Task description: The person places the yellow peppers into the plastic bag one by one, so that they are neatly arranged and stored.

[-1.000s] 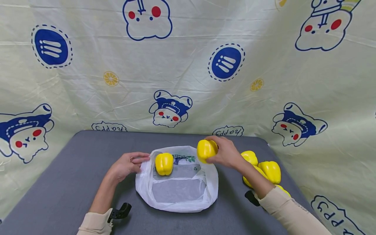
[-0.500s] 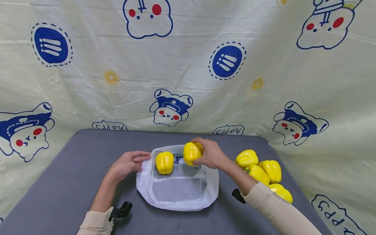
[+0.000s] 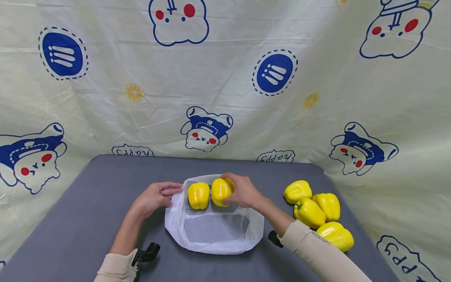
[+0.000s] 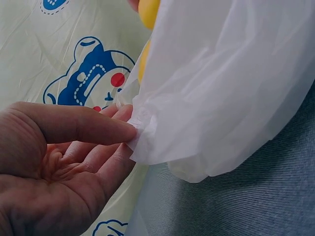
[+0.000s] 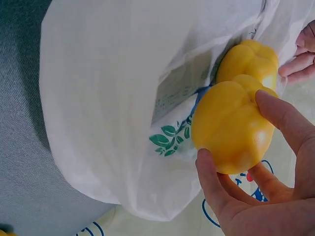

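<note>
A white plastic bag point(image 3: 218, 247) with its mouth spread wide lies on the table. Inside it, at the far left, sits one yellow bell pepper point(image 3: 199, 196). My right hand point(image 3: 243, 191) grips a second yellow bell pepper point(image 3: 221, 192) between thumb and fingers, over the bag's far side and beside the first. In the right wrist view this held pepper point(image 5: 234, 125) partly covers the other one. The left edge of the bag point(image 4: 147, 132) is pinched between thumb and fingers of my left hand point(image 4: 74, 152).
Several yellow bell peppers point(image 3: 310, 212) lie in a cluster on the right side of the grey table point(image 3: 105, 188). Behind the table hangs a printed cloth point(image 3: 225, 78). Each wrist bears a black strap point(image 3: 146, 253).
My right hand has carried its bell pepper leftward from the bag's right edge until it is beside the other pepper. The left hand stays at the bag's edge.
</note>
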Tool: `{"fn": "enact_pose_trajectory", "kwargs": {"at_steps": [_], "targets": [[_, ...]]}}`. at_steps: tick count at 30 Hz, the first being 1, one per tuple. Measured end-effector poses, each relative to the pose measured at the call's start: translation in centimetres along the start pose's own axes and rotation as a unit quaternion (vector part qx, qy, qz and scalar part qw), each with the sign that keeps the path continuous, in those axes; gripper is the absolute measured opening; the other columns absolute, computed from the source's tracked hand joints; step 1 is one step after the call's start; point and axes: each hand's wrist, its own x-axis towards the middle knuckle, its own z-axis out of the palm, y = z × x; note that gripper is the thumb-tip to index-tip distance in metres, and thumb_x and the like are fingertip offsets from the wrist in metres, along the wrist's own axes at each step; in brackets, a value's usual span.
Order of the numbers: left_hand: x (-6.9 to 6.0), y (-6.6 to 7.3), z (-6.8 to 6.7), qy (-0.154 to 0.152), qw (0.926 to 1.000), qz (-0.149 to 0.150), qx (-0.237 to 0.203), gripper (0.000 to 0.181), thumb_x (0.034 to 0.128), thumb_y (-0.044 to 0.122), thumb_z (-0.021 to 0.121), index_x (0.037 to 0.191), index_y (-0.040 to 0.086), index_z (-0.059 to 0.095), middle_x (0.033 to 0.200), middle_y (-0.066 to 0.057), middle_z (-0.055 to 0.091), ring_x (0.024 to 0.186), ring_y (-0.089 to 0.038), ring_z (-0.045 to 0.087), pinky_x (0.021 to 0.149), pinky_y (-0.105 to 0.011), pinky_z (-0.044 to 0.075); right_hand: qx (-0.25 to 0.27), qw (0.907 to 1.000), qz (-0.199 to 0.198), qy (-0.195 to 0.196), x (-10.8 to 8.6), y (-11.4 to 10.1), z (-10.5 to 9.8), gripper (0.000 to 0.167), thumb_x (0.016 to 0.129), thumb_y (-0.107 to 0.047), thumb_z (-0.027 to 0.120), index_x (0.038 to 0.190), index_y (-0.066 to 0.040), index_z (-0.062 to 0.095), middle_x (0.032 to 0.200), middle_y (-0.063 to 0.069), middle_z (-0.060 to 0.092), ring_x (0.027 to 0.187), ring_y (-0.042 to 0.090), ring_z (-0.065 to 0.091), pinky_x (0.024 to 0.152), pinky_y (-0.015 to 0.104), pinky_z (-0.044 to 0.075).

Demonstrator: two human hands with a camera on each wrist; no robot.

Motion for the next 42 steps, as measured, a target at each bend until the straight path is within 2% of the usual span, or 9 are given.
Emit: {"fn": "enact_pose_trajectory", "kwargs": {"at_steps": [11,25,42], "targets": [[0.0,0.2,0.1,0.005,1.0000,-0.003,-0.001,0.061,0.0815,-0.017,0.059,0.141,-0.005,0.055,0.138,-0.019,0.063,0.137,-0.037,0.053,0.083,-0.026,0.055,-0.005,0.9999,-0.008,0.011,0.0,0.5,1.1,0.074,0.071,-0.008,0.088,0.138,-0.014,0.058,0.130,0.009,0.066,0.110,0.031,0.058,0.099,0.054,0.050],[-0.1,0.3,0.4,0.005,1.0000,-0.007,-0.003,0.061,0.0818,-0.016,0.060,0.141,-0.004,0.055,0.138,-0.019,0.063,0.134,-0.036,0.055,0.081,-0.026,0.055,-0.021,0.9983,-0.042,0.035,0.4,0.9,2.5,0.072,0.068,-0.005,0.089,0.134,-0.010,0.060,0.127,0.009,0.067,0.110,0.029,0.060,0.101,0.050,0.049],[-0.1,0.4,0.4,0.005,1.0000,-0.008,-0.002,0.061,0.0814,-0.017,0.061,0.141,-0.004,0.055,0.138,-0.019,0.063,0.136,-0.036,0.054,0.084,-0.028,0.056,-0.034,0.9992,-0.019,-0.003,1.1,0.5,2.4,0.075,0.073,-0.011,0.088,0.142,-0.013,0.057,0.137,0.010,0.062,0.121,0.031,0.057,0.107,0.051,0.044]]}}
